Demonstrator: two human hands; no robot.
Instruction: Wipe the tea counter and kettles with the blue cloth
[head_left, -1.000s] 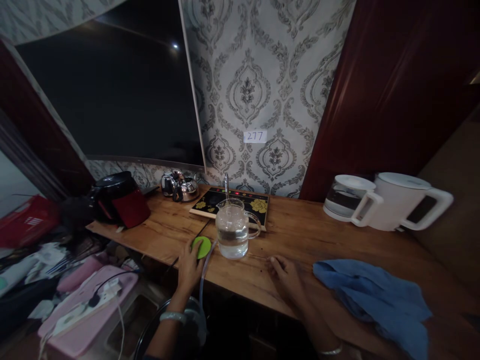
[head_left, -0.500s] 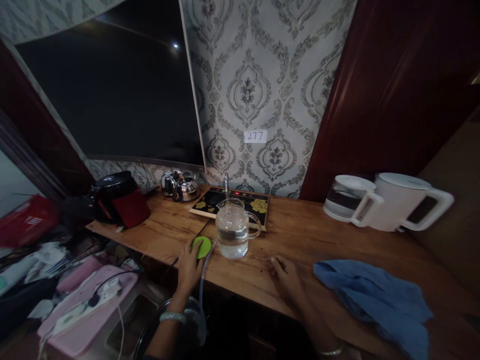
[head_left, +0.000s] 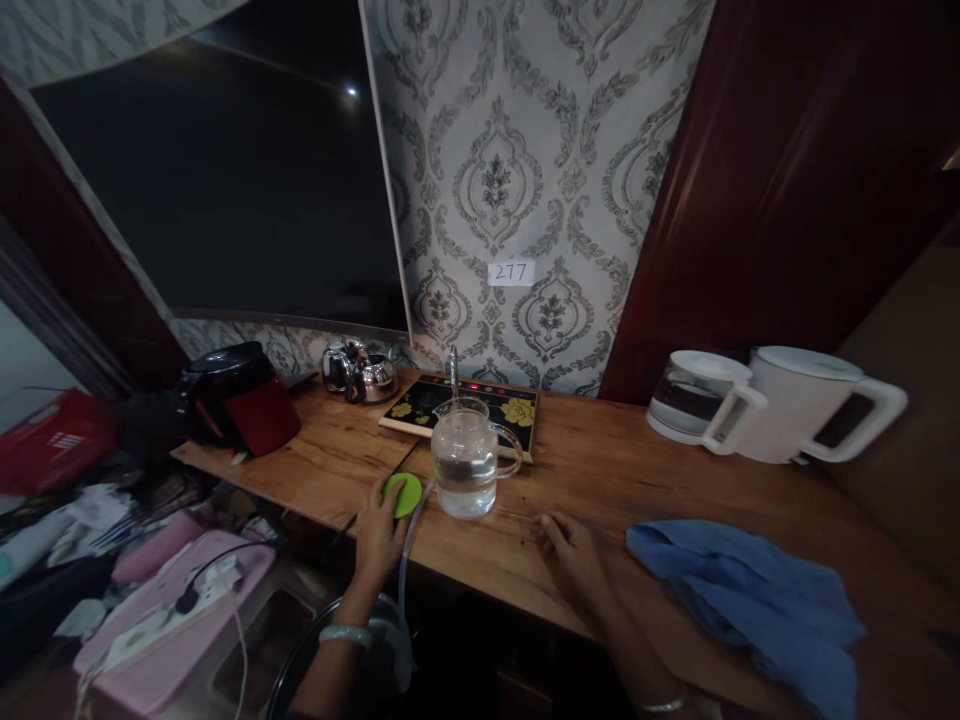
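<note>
My left hand (head_left: 379, 528) is closed on a round green lid (head_left: 405, 494) at the front of the wooden table, fingers at its left edge. Just right of it stands a clear glass teapot (head_left: 465, 470) without a lid, partly filled with water. A clear hose (head_left: 406, 575) runs between the lid and the teapot and down over the table edge. My right hand (head_left: 571, 556) rests on the tabletop right of the teapot, its fingers curled together and no object showing in them.
Behind the teapot lies a black flowered electric hob (head_left: 499, 400) with a thin metal spout (head_left: 453, 370). Small metal kettles (head_left: 373, 380) and a red-black jug (head_left: 247, 400) stand left. At right are a blue cloth (head_left: 750, 590), a glass jug (head_left: 690, 400) and a white kettle (head_left: 799, 405).
</note>
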